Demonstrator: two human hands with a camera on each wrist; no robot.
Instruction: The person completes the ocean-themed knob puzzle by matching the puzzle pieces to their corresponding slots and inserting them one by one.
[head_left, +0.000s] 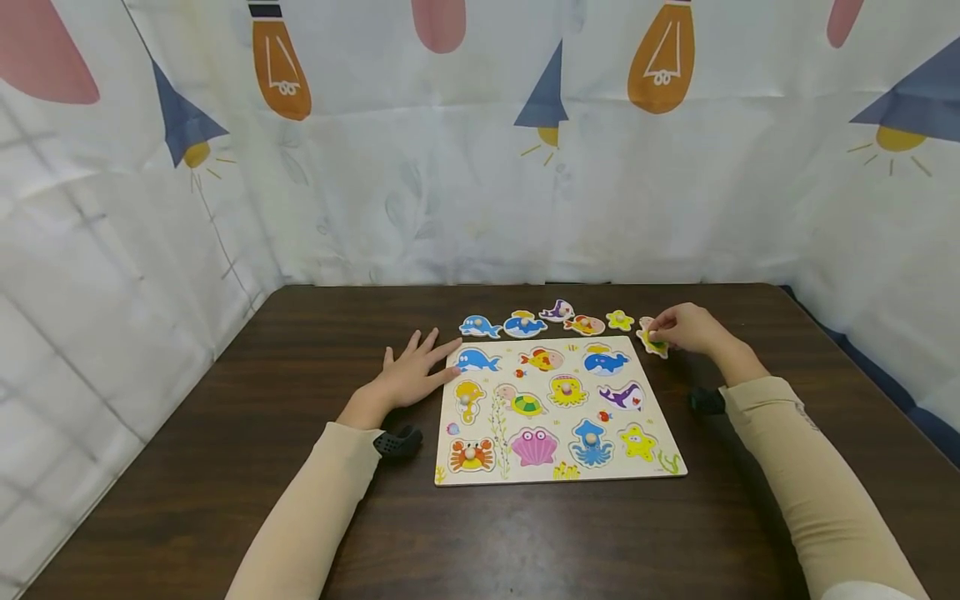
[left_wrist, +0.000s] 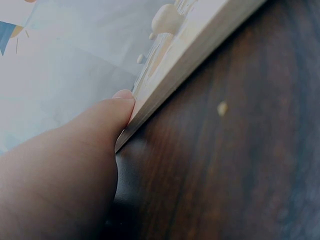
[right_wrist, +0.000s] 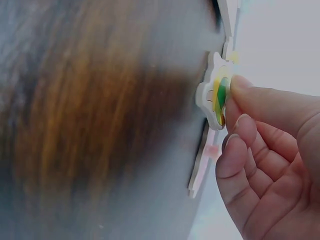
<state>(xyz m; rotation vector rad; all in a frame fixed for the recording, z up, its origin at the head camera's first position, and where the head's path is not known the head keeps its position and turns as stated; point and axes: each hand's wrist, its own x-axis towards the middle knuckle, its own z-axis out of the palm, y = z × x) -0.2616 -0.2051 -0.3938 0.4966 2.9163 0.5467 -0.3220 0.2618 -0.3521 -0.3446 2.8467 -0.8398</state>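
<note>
My right hand (head_left: 688,327) pinches a small turtle puzzle piece (head_left: 652,343) between thumb and fingertips, off the back right corner of the puzzle board (head_left: 615,476). In the right wrist view the turtle piece (right_wrist: 208,95) stands edge-on at the fingertips, its green and yellow side towards the hand. My left hand (head_left: 408,373) is spread beside the board's back left corner. Its thumb (left_wrist: 120,112) touches the board's edge in the left wrist view. On the board, knobs show on the seahorse (head_left: 468,408), octopus (head_left: 567,397), crab (head_left: 480,462) and squid (head_left: 592,454).
Behind the board lie loose pieces: a blue whale (head_left: 477,326), a whale with a yellow spout (head_left: 525,327), a purple fish-like piece (head_left: 557,311), a red and yellow fish (head_left: 585,326) and a yellow star (head_left: 619,321). A patterned curtain (head_left: 480,208) hangs behind the dark table (head_left: 352,317).
</note>
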